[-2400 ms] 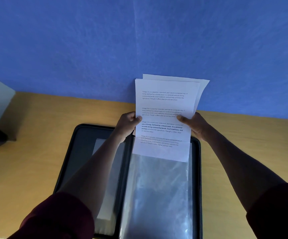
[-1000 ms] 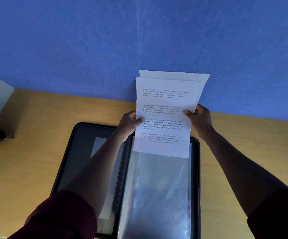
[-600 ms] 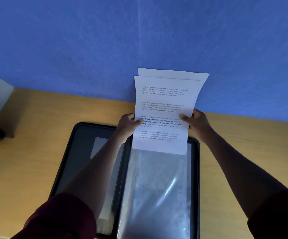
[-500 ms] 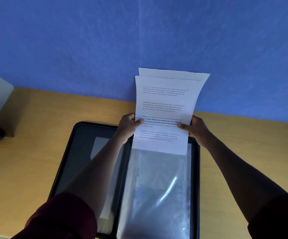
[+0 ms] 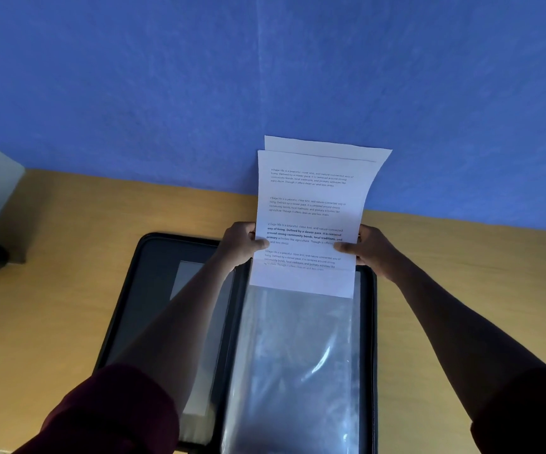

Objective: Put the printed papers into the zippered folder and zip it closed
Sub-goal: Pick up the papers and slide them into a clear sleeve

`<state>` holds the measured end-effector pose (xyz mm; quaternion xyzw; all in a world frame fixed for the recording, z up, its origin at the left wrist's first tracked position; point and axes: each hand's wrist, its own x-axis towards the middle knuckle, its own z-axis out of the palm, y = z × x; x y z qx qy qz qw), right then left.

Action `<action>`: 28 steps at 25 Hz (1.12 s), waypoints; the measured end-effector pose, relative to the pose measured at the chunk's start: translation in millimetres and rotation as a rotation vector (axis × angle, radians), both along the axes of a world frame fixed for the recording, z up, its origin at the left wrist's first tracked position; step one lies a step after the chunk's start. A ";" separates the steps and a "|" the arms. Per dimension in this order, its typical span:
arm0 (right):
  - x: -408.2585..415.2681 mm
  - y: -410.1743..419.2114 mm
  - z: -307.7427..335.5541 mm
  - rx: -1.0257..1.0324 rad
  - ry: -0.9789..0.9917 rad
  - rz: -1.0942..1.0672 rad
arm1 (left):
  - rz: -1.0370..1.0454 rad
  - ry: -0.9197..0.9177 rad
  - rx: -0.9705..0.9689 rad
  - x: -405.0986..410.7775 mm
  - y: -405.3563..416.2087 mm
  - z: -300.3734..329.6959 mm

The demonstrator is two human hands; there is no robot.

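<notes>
**Q:** Nearest the viewer, what lies on the table?

**A:** A black zippered folder with rounded corners (image 5: 127,290) lies open flat on the yellow wooden table (image 5: 52,273), its near end at the table's near edge. Its right half carries a glossy clear plastic sleeve (image 5: 297,371); a pale insert (image 5: 183,280) shows in the left half.

**Q:** And beyond it, where are the sheets?

**A:** Two white printed papers (image 5: 310,208) stand nearly upright over the folder's far end, long axis running from the sleeve up toward the blue wall (image 5: 265,77). Their bottom edge meets the sleeve's far end; whether it has entered the opening cannot be told.

**Q:** How are they held?

**A:** The left hand (image 5: 240,244) pinches the left margin, thumb on the front; the right hand (image 5: 368,249) pinches the right margin likewise. Both sit low on the sheets and about equally near the sleeve.

**Q:** On what does the coming move turn?

**A:** Probably on alignment: the sleeve lies directly below the grip, toward the viewer, so the sheets should slide lengthwise along that axis.
</notes>
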<state>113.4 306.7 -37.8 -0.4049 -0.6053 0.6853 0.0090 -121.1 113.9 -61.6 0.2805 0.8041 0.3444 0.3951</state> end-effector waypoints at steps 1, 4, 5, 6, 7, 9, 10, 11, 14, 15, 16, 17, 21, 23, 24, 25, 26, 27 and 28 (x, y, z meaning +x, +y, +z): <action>0.9 -0.1 -0.1 0.003 -0.006 0.010 | -0.010 0.013 -0.014 -0.1 0.4 0.0; 1.3 0.0 -0.9 0.019 -0.016 0.007 | -0.058 0.058 -0.063 -0.3 1.9 3.0; 1.4 0.6 -1.0 0.027 -0.019 0.014 | -0.083 0.091 -0.077 -0.3 2.6 4.6; 1.6 1.0 -0.4 0.033 -0.022 0.024 | -0.110 0.127 -0.089 -0.3 3.4 5.8; 2.0 1.9 -0.3 0.037 -0.026 0.032 | -0.135 0.155 -0.098 -0.2 4.2 7.0; 2.2 2.7 0.6 0.039 -0.034 0.037 | -0.165 0.172 -0.116 -1.5 4.9 7.9; 2.6 2.4 1.2 0.038 -0.035 0.038 | -0.170 0.170 -0.125 -2.1 4.7 7.7; 3.2 2.1 1.4 0.035 -0.035 0.042 | -0.177 0.170 -0.131 -2.2 4.4 7.8; 5.7 2.0 0.2 0.038 -0.056 0.073 | -0.186 0.178 -0.161 -1.8 4.4 6.9; 6.6 2.5 -0.4 0.041 -0.068 0.085 | -0.190 0.188 -0.173 -1.8 4.6 6.8; 7.3 3.1 -0.4 0.047 -0.083 0.099 | -0.198 0.200 -0.183 -1.9 4.8 7.1; 7.7 3.8 0.0 0.060 -0.105 0.115 | -0.208 0.212 -0.188 -2.2 4.6 7.9; 7.5 3.4 -0.1 0.166 -0.173 0.143 | -0.227 0.256 -0.194 -1.3 3.7 12.5; 5.7 0.6 -1.5 0.233 -0.183 0.128 | -0.188 0.284 -0.200 1.4 2.6 13.9; 5.1 -0.8 -2.8 0.271 -0.187 0.123 | -0.163 0.289 -0.199 2.6 2.1 13.1; 5.1 -1.6 -3.9 0.300 -0.191 0.116 | -0.143 0.290 -0.195 3.9 1.4 12.1; 5.5 -2.3 -4.0 0.313 -0.191 0.108 | -0.129 0.288 -0.187 5.2 0.7 10.9; 5.5 -2.5 -3.8 0.307 -0.183 0.098 | -0.116 0.281 -0.176 5.9 0.0 10.0; 5.6 -2.5 -2.9 0.286 -0.168 0.088 | -0.104 0.266 -0.162 6.2 -0.6 9.7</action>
